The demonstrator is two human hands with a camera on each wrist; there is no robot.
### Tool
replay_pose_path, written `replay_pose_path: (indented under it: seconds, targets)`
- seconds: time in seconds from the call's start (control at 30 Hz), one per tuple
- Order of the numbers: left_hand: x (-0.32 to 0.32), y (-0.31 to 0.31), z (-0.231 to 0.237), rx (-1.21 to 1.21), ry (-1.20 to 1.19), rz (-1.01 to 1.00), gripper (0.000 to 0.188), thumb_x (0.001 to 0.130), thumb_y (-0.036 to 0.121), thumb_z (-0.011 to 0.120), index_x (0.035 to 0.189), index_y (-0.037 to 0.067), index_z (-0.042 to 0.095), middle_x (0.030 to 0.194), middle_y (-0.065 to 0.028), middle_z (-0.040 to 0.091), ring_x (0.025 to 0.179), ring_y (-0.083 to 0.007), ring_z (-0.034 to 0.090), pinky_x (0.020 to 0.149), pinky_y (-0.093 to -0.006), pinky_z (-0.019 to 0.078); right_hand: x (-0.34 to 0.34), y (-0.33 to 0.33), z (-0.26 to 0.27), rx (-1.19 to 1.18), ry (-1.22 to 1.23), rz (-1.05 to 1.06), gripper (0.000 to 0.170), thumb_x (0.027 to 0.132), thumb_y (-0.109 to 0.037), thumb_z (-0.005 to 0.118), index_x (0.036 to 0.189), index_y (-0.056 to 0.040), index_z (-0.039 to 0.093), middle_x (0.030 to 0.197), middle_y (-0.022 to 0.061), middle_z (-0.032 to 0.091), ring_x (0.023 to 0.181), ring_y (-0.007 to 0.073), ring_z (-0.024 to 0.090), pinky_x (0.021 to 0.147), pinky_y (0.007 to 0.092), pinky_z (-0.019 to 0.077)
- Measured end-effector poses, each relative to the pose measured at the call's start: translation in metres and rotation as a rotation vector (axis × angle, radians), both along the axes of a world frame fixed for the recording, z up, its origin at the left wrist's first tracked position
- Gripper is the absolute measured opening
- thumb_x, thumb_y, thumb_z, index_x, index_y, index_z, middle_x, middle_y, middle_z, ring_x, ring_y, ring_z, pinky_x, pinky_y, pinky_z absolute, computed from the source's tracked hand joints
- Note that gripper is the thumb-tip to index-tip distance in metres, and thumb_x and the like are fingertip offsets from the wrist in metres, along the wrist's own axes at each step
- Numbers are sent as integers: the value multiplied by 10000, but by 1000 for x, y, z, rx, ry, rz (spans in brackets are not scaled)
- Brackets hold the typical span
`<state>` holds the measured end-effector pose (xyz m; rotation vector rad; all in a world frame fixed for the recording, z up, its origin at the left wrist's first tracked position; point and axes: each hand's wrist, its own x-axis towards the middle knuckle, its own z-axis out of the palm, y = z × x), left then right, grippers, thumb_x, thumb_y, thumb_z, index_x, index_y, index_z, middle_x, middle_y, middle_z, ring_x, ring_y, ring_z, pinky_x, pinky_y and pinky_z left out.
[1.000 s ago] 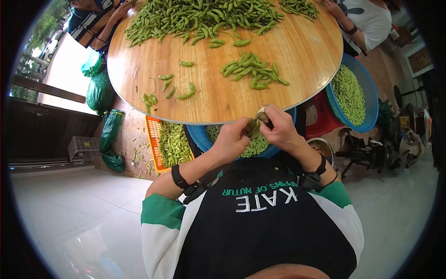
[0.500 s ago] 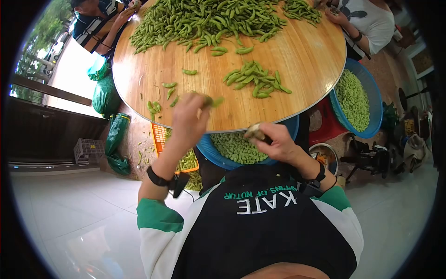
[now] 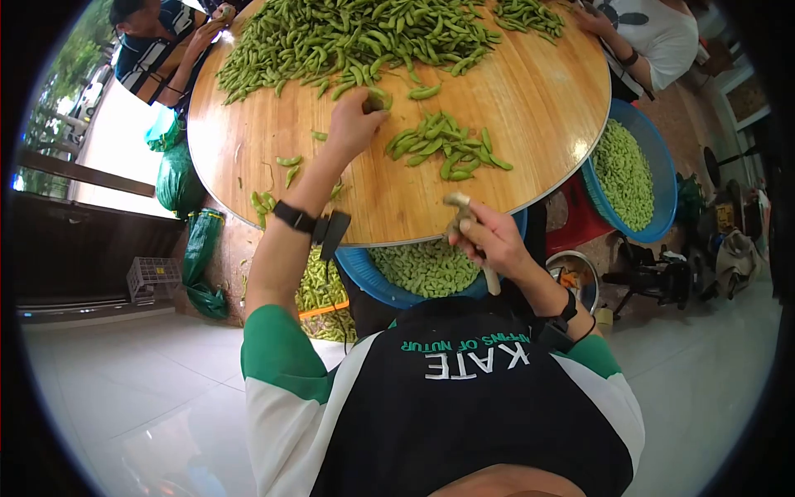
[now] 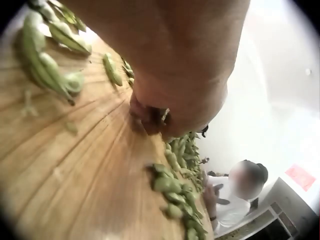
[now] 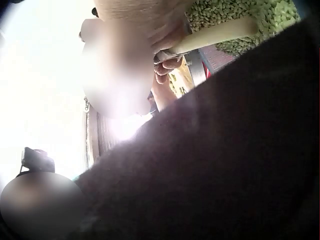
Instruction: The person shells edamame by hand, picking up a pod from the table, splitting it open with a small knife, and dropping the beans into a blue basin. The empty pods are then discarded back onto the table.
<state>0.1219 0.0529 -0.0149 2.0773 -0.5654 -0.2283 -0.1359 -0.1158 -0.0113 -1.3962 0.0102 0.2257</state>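
My left hand (image 3: 354, 128) reaches over the round wooden table (image 3: 546, 108), fingers curled at a green edamame pod (image 3: 379, 100) near the front of the big heap (image 3: 356, 37). In the left wrist view that hand (image 4: 175, 95) hides most of what its fingertips pinch. My right hand (image 3: 493, 236) is at the table's near edge, gripping a small tool with a pale handle (image 3: 492, 282); its working end is hidden in the fingers. The handle (image 5: 215, 36) sticks out of the fist in the right wrist view. A small group of pods (image 3: 447, 142) lies between the hands and the heap.
Below the table edge sits a blue basin (image 3: 364, 269) of shelled beans, beside an orange basket (image 3: 323, 311) and spread pods. Another blue basin (image 3: 662, 199) of beans stands at right. Two people sit across the table. Green sacks (image 3: 178, 182) stand at left.
My hands were together over the basin, then parted. The left swept out over the table and forward to the pods by the heap; the right stayed near the edge, turning so the pale handle shows.
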Motion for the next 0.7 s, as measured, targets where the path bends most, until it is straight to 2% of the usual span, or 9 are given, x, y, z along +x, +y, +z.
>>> replay_pose_path:
  seconds: [0.03, 0.1, 0.13, 0.2, 0.33, 0.43, 0.7]
  targets:
    - [-17, 2, 12, 4, 5, -8, 101, 804, 67, 635, 852, -14, 600, 738, -103, 621, 645, -215, 598, 575, -315, 477, 5, 1, 3, 93, -15, -56, 438, 958, -141, 444, 1376, -19, 392, 845, 52, 589, 540, 44, 443, 464, 181, 372]
    - [-61, 4, 31, -327, 330, -42, 110, 831, 95, 661, 860, 0, 614, 669, -46, 622, 536, -103, 556, 474, -225, 411, 15, 3, 3, 192, -45, -129, 449, 975, -157, 436, 1400, -36, 356, 870, 70, 571, 556, 62, 451, 453, 186, 376]
    - [-78, 5, 34, -326, 338, -45, 110, 831, 95, 661, 860, 0, 614, 669, -46, 622, 536, -103, 556, 474, -225, 411, 18, 4, 3, 193, -38, -135, 449, 975, -157, 436, 1400, -36, 356, 870, 70, 571, 556, 62, 451, 453, 186, 376]
    - [-108, 8, 35, -500, 544, -121, 100, 840, 95, 663, 883, 13, 626, 701, -28, 633, 568, -53, 547, 480, -180, 384, 23, 9, 7, 425, 16, -150, 467, 976, -167, 448, 1415, -53, 338, 874, 80, 561, 577, 75, 454, 450, 186, 370]
    - [-141, 10, 30, -549, 613, -159, 101, 841, 91, 663, 900, 16, 629, 698, -21, 628, 557, -50, 531, 467, -179, 365, 20, 14, 6, 554, 2, -47, 358, 979, -176, 454, 1311, -45, 421, 852, 73, 546, 571, 76, 442, 437, 186, 365]
    - [-150, 12, 26, -582, 622, -151, 74, 842, 37, 648, 907, 2, 638, 726, -31, 639, 552, -58, 535, 474, -174, 379, 15, 17, 9, 518, 11, -29, 313, 981, -179, 455, 1259, -35, 445, 841, 64, 545, 550, 70, 431, 427, 187, 363]
    - [-156, 16, 28, -560, 524, -183, 101, 831, 50, 668, 919, 10, 636, 722, -12, 624, 576, -48, 518, 492, -183, 369, 11, 16, 9, 564, 12, 16, 337, 977, -177, 467, 1274, -19, 443, 832, 53, 545, 529, 60, 414, 418, 177, 353]
